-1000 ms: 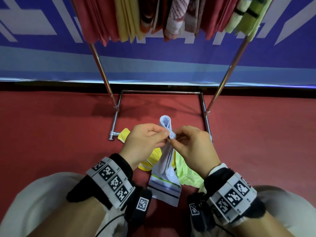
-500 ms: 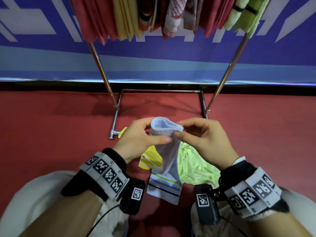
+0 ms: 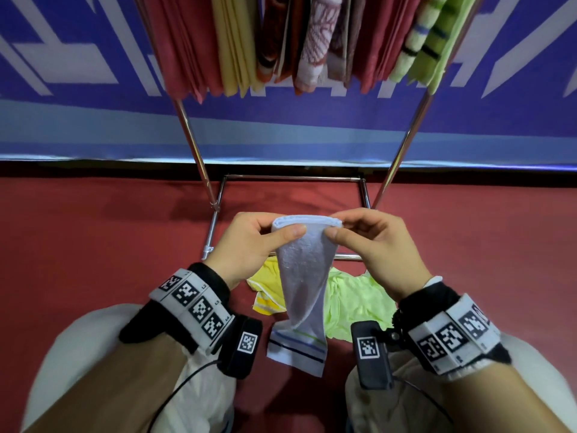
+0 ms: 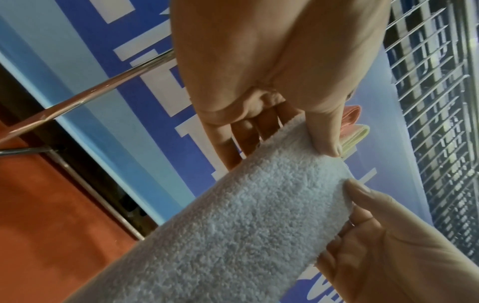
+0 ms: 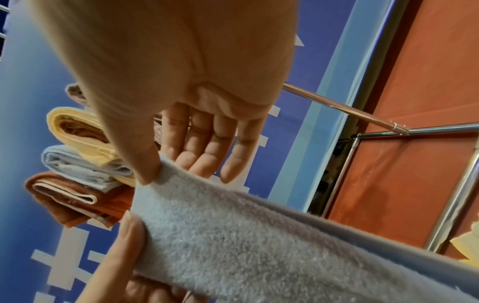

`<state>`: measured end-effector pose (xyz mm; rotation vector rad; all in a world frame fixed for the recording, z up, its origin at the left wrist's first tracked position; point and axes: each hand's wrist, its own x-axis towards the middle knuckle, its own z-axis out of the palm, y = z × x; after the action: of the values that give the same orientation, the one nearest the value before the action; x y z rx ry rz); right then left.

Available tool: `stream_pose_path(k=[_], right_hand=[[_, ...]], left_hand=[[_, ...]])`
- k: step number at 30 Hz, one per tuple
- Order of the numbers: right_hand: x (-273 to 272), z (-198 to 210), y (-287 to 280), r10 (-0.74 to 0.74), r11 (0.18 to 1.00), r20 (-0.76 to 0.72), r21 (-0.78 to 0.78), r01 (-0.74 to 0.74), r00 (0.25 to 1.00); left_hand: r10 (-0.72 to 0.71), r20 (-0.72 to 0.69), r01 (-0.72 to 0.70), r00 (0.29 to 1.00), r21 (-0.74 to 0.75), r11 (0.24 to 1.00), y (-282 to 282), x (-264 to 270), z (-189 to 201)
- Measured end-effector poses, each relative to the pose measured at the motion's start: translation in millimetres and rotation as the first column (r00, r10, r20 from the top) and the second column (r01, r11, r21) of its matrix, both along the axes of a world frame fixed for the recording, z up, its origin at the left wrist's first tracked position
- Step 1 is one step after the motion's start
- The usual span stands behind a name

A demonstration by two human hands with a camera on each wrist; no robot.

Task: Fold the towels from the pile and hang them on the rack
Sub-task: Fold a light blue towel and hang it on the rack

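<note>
A folded pale blue towel [image 3: 301,276] hangs in mid-air before the rack [image 3: 194,151], above the yellow-green pile [image 3: 352,304]. Its top edge, bunched a second ago, now stretches flat: left hand [image 3: 249,245] and right hand [image 3: 374,248] have drawn apart, each grip pinching one corner. It looks squared for hanging, but is not yet hung.

Hung towels [image 3: 312,42] and the rack [image 3: 193,145] are cut off at twelve o'clock; the pile [image 3: 352,301] at six o'clock is partly hidden behind the white towel [image 3: 301,276].
</note>
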<state>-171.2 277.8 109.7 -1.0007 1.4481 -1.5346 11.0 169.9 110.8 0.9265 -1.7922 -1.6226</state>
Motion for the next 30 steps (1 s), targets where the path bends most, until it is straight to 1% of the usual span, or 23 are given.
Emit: stream_pose_path(k=[3,7,10,14,15,18,21,23,27,30], right_hand=[[1,19,4,-0.011,1.000,-0.051,-0.023,0.010,0.999],[3,64,11,-0.009,0.998,-0.140,-0.067,0.000,0.990],[5,108,15,-0.002,0.994,-0.182,-0.109,-0.018,0.983],[14,171,27,0.032,0.977,-0.193,-0.202,-0.072,0.981],[17,186,31,0.037,0.971,-0.212,-0.224,-0.086,0.976],[25,218,44,0.032,0.957,-0.256,-0.271,-0.103,0.966],[33,232,52,0.023,0.947,-0.219,-0.309,-0.092,0.975],[38,233,55,0.021,0.944,-0.199,-0.318,-0.085,0.980],[39,229,55,0.020,0.945,-0.217,-0.314,-0.089,0.976],[39,224,51,0.050,0.939,-0.185,-0.325,-0.109,0.982]], left_hand=[[-0.057,0.009,0.057,0.998,-0.060,0.997,3,4,24],[-0.109,0.064,0.118,0.992,-0.165,0.979,8,11,73],[-0.074,0.099,0.098,0.992,-0.266,0.959,14,15,120],[-0.019,-0.003,0.016,1.000,-0.340,0.940,34,25,185],[-0.012,-0.034,-0.001,0.999,-0.347,0.938,39,29,198],[-0.006,-0.069,-0.021,0.998,-0.381,0.924,58,40,230],[-0.012,-0.128,-0.039,0.992,-0.387,0.921,73,47,247],[-0.011,-0.139,-0.043,0.990,-0.376,0.926,77,50,250],[0.015,-0.130,-0.060,0.991,-0.349,0.935,75,52,242],[-0.022,-0.188,-0.027,0.982,-0.253,0.967,70,51,230]])
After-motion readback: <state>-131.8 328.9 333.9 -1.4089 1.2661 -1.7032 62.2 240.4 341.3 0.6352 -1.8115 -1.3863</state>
